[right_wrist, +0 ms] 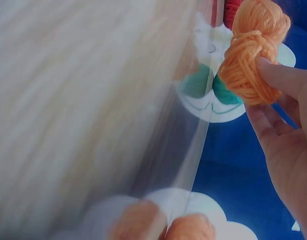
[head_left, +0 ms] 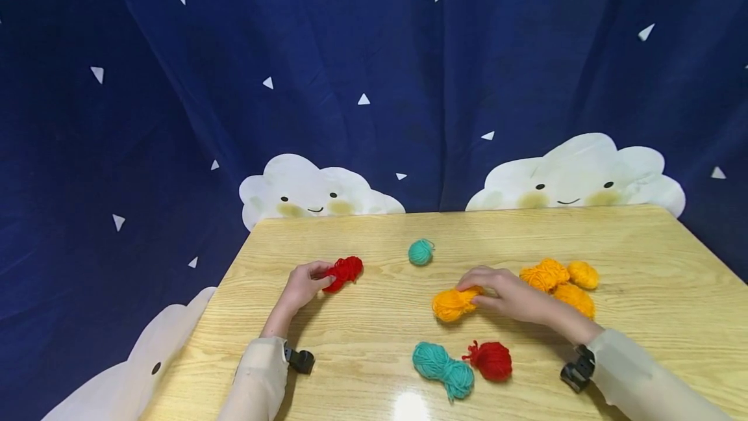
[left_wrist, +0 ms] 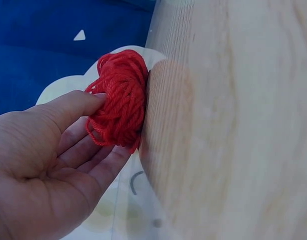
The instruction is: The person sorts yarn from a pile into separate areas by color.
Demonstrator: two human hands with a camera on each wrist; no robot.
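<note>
At the left of the table, my left hand (head_left: 304, 286) holds a red yarn skein (head_left: 349, 269) between thumb and fingers. In the left wrist view the thumb presses the near side of that red skein (left_wrist: 121, 95), with the fingers below it. Right of the table's middle, my right hand (head_left: 505, 292) pinches an orange yarn skein (head_left: 450, 305) by its right end. The right wrist view shows the thumb on this orange skein (right_wrist: 253, 55) and fingers underneath. Whether it touches the table, I cannot tell.
A small teal yarn ball (head_left: 420, 252) lies toward the back. Nearer me are a teal skein (head_left: 442, 369) and a red yarn ball (head_left: 491, 361). Several orange yarn pieces (head_left: 575, 300) cluster just beyond my right wrist. A dark blue curtain (head_left: 327, 51) hangs behind the wooden table (head_left: 350, 356).
</note>
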